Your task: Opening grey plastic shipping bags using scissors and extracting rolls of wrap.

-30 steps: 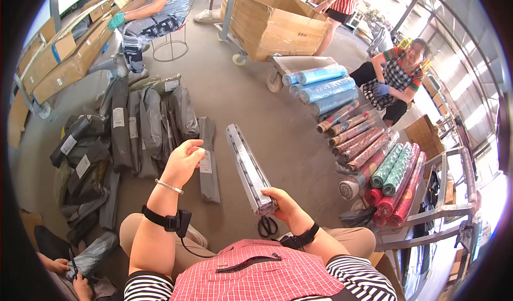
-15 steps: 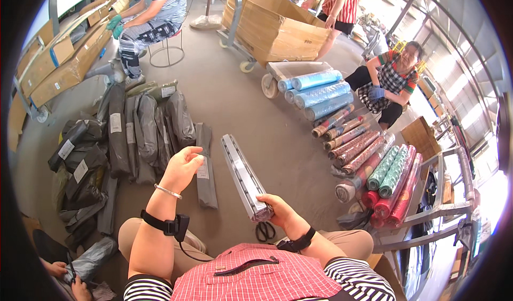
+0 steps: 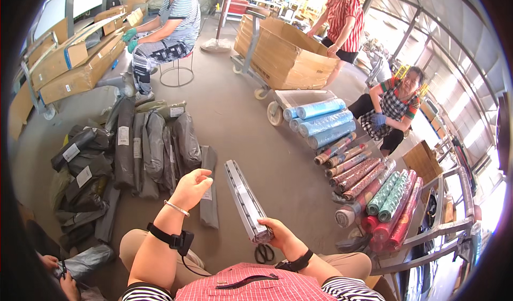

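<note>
A long grey and white roll [image 3: 241, 194] in clear plastic, with dark marks along its length, slants up and away in front of me. My right hand [image 3: 278, 232] is closed around its near end. To the left of the roll, and apart from it, my left hand [image 3: 193, 188] is raised with fingers loosely stretched and nothing seen in them. Beyond that hand a dark grey wrapped package [image 3: 209, 213] with a white label lies on the floor. Black-handled scissors [image 3: 264, 253] lie near my right hand, partly hidden.
Several grey bagged packages [image 3: 152, 151] are heaped at left. Blue rolls [image 3: 323, 122], brown patterned rolls [image 3: 360, 178], green rolls [image 3: 393, 194] and red rolls [image 3: 404, 215] line the right. A cardboard box [image 3: 288, 52] stands on a trolley. Several people are nearby; a metal frame [image 3: 435, 229] stands right.
The whole scene sits lower in the picture, as the view has tilted upward. My right hand keeps hold of the roll, and my left hand stays raised beside it.
</note>
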The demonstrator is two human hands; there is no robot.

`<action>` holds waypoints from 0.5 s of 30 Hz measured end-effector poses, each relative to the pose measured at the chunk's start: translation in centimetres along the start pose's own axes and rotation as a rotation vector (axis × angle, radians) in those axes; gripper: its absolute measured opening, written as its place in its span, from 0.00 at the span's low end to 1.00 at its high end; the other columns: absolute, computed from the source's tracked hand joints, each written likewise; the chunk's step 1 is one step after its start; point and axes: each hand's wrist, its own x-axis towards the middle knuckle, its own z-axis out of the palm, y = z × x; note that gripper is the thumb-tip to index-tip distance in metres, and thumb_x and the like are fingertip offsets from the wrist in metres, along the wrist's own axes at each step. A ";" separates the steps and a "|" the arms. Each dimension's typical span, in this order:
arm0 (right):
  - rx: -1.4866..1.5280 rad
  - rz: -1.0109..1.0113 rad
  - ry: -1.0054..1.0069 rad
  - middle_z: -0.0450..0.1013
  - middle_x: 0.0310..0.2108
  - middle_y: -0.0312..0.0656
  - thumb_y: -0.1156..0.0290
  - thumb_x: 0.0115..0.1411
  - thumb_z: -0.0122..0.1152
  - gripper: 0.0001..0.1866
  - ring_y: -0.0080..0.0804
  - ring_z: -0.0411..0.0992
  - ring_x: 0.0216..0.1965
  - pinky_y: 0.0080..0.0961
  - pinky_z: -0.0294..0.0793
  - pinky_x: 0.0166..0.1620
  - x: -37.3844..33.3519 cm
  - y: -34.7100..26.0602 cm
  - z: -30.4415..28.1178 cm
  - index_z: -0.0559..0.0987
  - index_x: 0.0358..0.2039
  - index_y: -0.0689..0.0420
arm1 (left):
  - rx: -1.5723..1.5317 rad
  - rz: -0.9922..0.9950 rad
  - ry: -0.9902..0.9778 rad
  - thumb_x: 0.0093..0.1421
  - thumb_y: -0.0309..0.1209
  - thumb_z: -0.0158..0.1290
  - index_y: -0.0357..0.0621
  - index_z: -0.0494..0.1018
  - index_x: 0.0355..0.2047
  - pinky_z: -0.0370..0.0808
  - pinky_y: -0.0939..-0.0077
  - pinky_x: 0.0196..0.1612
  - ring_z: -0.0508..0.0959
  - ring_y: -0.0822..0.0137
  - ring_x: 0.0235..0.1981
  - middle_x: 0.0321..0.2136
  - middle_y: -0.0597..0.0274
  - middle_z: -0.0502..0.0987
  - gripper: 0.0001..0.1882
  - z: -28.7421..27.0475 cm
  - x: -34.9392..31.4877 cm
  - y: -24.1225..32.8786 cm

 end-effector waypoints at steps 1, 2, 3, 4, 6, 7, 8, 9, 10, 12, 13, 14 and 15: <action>-0.004 0.000 0.006 0.75 0.41 0.49 0.67 0.59 0.56 0.20 0.39 0.77 0.39 0.39 0.77 0.45 0.1 0.0 -0.1 0.71 0.48 0.67 | 0.050 0.017 -0.011 0.63 0.30 0.50 0.34 0.69 0.51 0.74 0.77 0.41 0.76 0.72 0.41 0.39 0.60 0.77 0.18 0.0 0.0 -0.1; -0.009 0.001 0.012 0.75 0.41 0.49 0.67 0.59 0.56 0.20 0.40 0.77 0.39 0.40 0.77 0.46 0.1 0.0 -0.2 0.71 0.49 0.67 | 0.046 0.018 -0.011 0.63 0.31 0.51 0.34 0.69 0.51 0.74 0.77 0.41 0.76 0.72 0.40 0.39 0.60 0.77 0.18 -0.1 0.1 -0.2; -0.018 0.002 0.004 0.75 0.41 0.49 0.67 0.59 0.56 0.20 0.40 0.77 0.39 0.40 0.77 0.46 0.2 0.1 -0.2 0.71 0.49 0.67 | 0.046 0.023 0.001 0.63 0.31 0.51 0.34 0.69 0.51 0.74 0.77 0.41 0.76 0.72 0.40 0.39 0.60 0.77 0.18 -0.2 0.1 -0.3; -0.018 0.006 0.000 0.75 0.41 0.49 0.67 0.60 0.56 0.20 0.40 0.77 0.40 0.40 0.77 0.46 0.3 0.2 -0.1 0.71 0.49 0.67 | 0.027 0.016 0.004 0.61 0.31 0.52 0.34 0.70 0.50 0.73 0.76 0.43 0.76 0.70 0.40 0.39 0.58 0.77 0.18 -0.2 0.1 -0.5; -0.028 0.008 0.011 0.75 0.41 0.49 0.67 0.60 0.56 0.21 0.40 0.77 0.40 0.41 0.77 0.46 0.0 0.0 0.3 0.70 0.49 0.67 | 0.010 0.013 0.006 0.60 0.31 0.54 0.35 0.71 0.49 0.73 0.75 0.45 0.76 0.69 0.40 0.39 0.56 0.78 0.19 -0.1 0.1 -0.7; -0.035 0.007 0.007 0.75 0.41 0.49 0.67 0.60 0.56 0.21 0.40 0.77 0.40 0.41 0.77 0.46 0.0 0.0 0.4 0.70 0.49 0.67 | 0.008 0.018 0.013 0.60 0.31 0.54 0.35 0.71 0.49 0.73 0.75 0.45 0.76 0.69 0.40 0.39 0.56 0.78 0.19 0.0 0.1 -0.5; -0.024 0.003 0.003 0.75 0.41 0.49 0.67 0.60 0.56 0.21 0.40 0.77 0.39 0.41 0.77 0.46 0.0 0.1 0.3 0.70 0.49 0.67 | 0.017 0.009 0.011 0.60 0.32 0.54 0.35 0.71 0.49 0.73 0.75 0.45 0.76 0.69 0.40 0.38 0.56 0.78 0.19 0.0 0.0 -0.2; -0.009 -0.002 0.001 0.75 0.41 0.49 0.67 0.60 0.56 0.21 0.40 0.77 0.39 0.41 0.77 0.46 -0.1 0.2 0.3 0.70 0.49 0.67 | 0.027 0.000 0.007 0.60 0.32 0.54 0.35 0.71 0.49 0.73 0.75 0.44 0.76 0.69 0.40 0.38 0.57 0.78 0.19 0.1 -0.2 0.0; -0.013 -0.003 -0.002 0.75 0.41 0.49 0.67 0.60 0.56 0.21 0.40 0.77 0.39 0.41 0.77 0.46 -0.1 0.2 0.3 0.70 0.49 0.67 | 0.040 0.001 0.003 0.60 0.33 0.54 0.35 0.71 0.50 0.73 0.75 0.44 0.76 0.70 0.39 0.37 0.57 0.77 0.19 0.0 -0.3 0.1; -0.033 0.005 -0.007 0.75 0.41 0.50 0.66 0.59 0.56 0.21 0.41 0.77 0.39 0.41 0.77 0.46 -0.1 0.1 0.2 0.70 0.49 0.67 | 0.049 0.003 0.007 0.60 0.33 0.54 0.35 0.71 0.50 0.73 0.75 0.44 0.76 0.69 0.40 0.38 0.57 0.78 0.19 0.0 -0.4 0.2; -0.034 0.001 -0.007 0.75 0.41 0.50 0.66 0.59 0.56 0.21 0.41 0.77 0.39 0.41 0.77 0.46 0.0 0.2 0.0 0.70 0.49 0.67 | 0.059 0.003 0.008 0.60 0.33 0.54 0.35 0.71 0.50 0.73 0.75 0.45 0.76 0.69 0.40 0.38 0.56 0.78 0.19 0.0 -0.4 0.2; -0.023 0.002 -0.018 0.75 0.41 0.50 0.66 0.59 0.56 0.22 0.41 0.77 0.39 0.41 0.77 0.46 0.2 0.3 -0.2 0.70 0.49 0.67 | 0.059 0.006 0.005 0.60 0.33 0.54 0.35 0.71 0.50 0.73 0.75 0.45 0.76 0.69 0.40 0.38 0.56 0.78 0.19 0.0 -0.4 0.2; -0.012 0.005 -0.031 0.75 0.41 0.50 0.66 0.59 0.57 0.22 0.42 0.77 0.39 0.42 0.77 0.46 0.3 0.4 -0.3 0.70 0.49 0.67 | 0.072 0.012 0.008 0.60 0.33 0.54 0.35 0.71 0.50 0.73 0.75 0.45 0.76 0.68 0.41 0.38 0.56 0.78 0.19 -0.1 -0.4 0.1</action>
